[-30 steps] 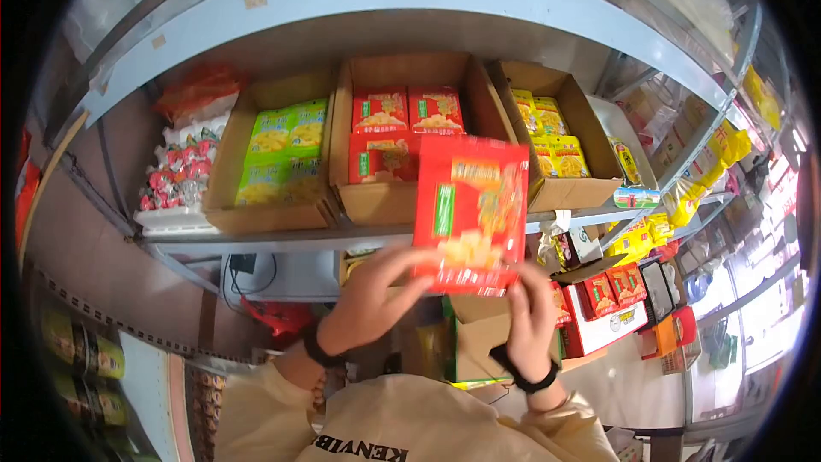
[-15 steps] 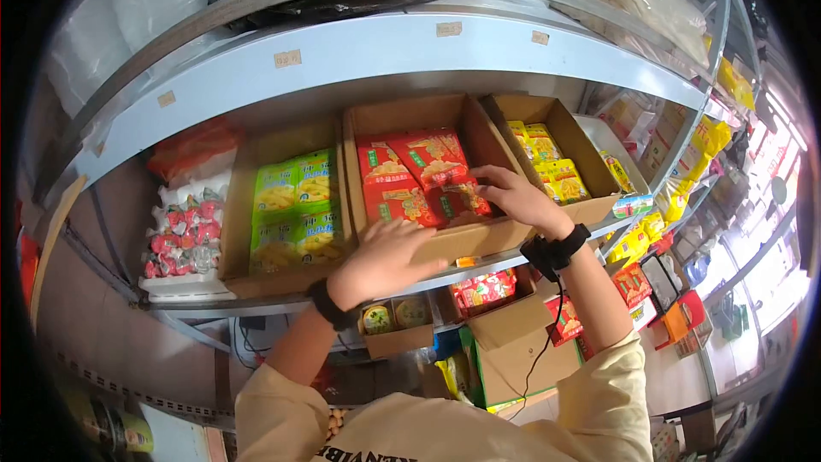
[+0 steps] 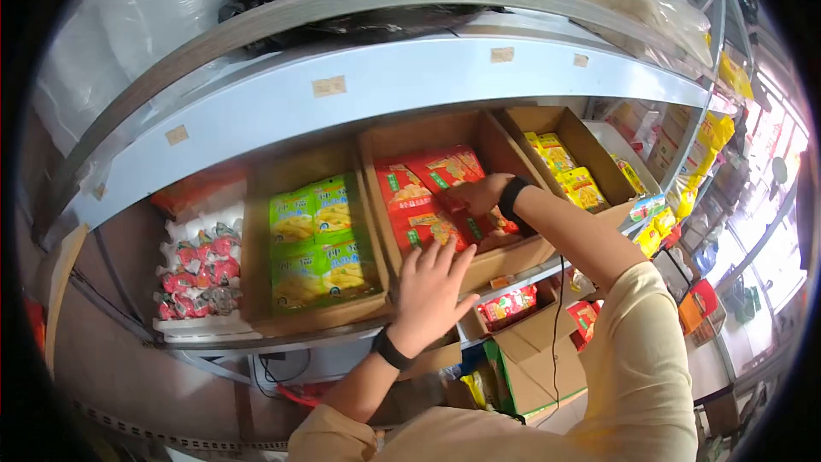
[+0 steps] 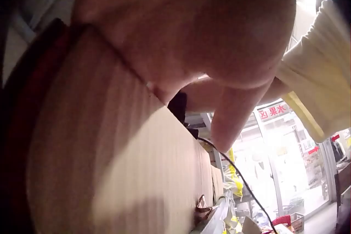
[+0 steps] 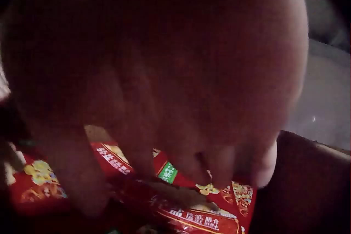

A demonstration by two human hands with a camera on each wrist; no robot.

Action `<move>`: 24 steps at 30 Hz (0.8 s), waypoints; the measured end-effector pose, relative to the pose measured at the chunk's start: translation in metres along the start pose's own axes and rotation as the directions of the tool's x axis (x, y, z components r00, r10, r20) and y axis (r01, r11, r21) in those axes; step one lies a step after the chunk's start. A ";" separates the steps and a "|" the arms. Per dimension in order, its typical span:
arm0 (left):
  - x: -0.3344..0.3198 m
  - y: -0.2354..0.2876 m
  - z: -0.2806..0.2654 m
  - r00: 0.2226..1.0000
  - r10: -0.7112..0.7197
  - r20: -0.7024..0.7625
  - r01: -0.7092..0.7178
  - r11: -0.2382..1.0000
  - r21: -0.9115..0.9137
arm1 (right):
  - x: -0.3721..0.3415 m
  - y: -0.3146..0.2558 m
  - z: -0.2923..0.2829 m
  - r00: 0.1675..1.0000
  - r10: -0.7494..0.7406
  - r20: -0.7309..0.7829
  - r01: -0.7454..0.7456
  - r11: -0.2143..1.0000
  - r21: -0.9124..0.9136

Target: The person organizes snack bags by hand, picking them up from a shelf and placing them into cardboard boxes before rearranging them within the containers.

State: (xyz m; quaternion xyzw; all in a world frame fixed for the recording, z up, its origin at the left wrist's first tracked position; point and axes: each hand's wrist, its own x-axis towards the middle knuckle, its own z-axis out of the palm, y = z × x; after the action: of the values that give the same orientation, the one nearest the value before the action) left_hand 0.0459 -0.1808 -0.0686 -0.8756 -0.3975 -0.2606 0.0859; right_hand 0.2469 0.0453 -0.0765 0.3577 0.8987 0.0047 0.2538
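Note:
In the head view, red snack packets [image 3: 419,192] lie in an open cardboard box [image 3: 540,252] on the shelf, some tilted over others. My right hand [image 3: 481,195] reaches into this box from the right, its fingers over the packets. The right wrist view shows the fingers [image 5: 219,162] pointing down at the red packets [image 5: 41,184], with the palm dark above them. My left hand [image 3: 434,291] is spread at the box's front wall, fingertips near the rim. In the left wrist view, the left hand [image 4: 192,31] lies against the corrugated cardboard [image 4: 109,151].
A box of green snack packets [image 3: 312,239] stands left of the red ones, and a box of yellow packets [image 3: 581,186] right. Wrapped red items [image 3: 201,269] sit at far left. A shelf beam [image 3: 410,77] crosses above. A black cable [image 3: 558,334] hangs below the right arm.
The red packet held in both hands a second ago is now down among the others in the box. The right hand has moved deeper into the box; the left fingers have spread at its front.

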 end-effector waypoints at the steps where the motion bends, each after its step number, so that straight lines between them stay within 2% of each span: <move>1: 0.000 0.000 0.000 1.000 -0.005 -0.002 0.005 1.000 -0.010 | 0.002 -0.001 -0.002 0.997 0.073 0.031 -0.077 0.986 0.148; 3: 0.000 0.000 0.000 1.000 -0.022 -0.009 0.022 1.000 -0.016 | 0.005 -0.006 -0.008 0.972 0.218 0.093 -0.236 0.875 0.423; 5: -0.001 0.001 0.002 1.000 -0.027 -0.011 0.027 1.000 -0.004 | 0.008 -0.004 -0.009 0.963 0.242 0.118 -0.269 0.846 0.459; 8: -0.002 0.001 0.001 0.999 -0.036 0.004 0.036 0.999 -0.004 | 0.013 -0.008 -0.014 0.958 0.285 0.028 -0.276 0.896 0.348; 11: 0.000 0.002 0.000 0.999 -0.034 0.001 0.034 0.999 0.001 | 0.026 -0.002 -0.001 0.897 0.408 -0.170 -0.387 0.911 0.144; 12: -0.001 0.002 0.000 0.999 -0.034 0.004 0.034 0.999 0.001 | 0.002 -0.006 -0.035 0.946 0.320 -0.049 -0.287 0.898 0.333; 15: 0.000 0.002 0.000 0.999 -0.034 0.010 0.034 0.999 -0.010 | -0.010 0.020 -0.040 0.890 0.426 -0.159 -0.327 0.842 0.429; 16: 0.001 0.002 0.000 0.999 -0.037 0.011 0.037 0.999 -0.004 | 0.007 0.033 -0.036 0.888 0.459 -0.019 -0.445 0.869 0.218; 19: 0.002 0.001 0.000 0.999 -0.033 0.022 0.033 0.999 -0.002 | 0.007 0.044 -0.011 0.923 0.362 -0.129 -0.198 0.737 0.647; 20: 0.002 0.001 0.001 1.000 -0.028 0.011 0.028 1.000 0.007 | 0.006 0.037 -0.007 0.892 0.398 -0.216 -0.178 0.747 0.641; 22: 0.004 -0.001 0.000 1.000 -0.019 0.015 0.018 1.000 0.009 | 0.004 0.038 -0.018 0.912 0.396 -0.103 -0.193 0.639 0.744; 24: 0.004 0.000 -0.001 0.999 -0.020 0.033 0.019 1.000 0.004 | 0.024 0.058 0.010 0.890 0.436 -0.136 -0.066 0.417 0.907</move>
State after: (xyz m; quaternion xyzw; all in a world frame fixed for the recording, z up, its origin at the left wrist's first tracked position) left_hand 0.0481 -0.1783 -0.0656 -0.8757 -0.4079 -0.2462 0.0784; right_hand 0.2739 0.1023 -0.0846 0.5618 0.7324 -0.3592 -0.1378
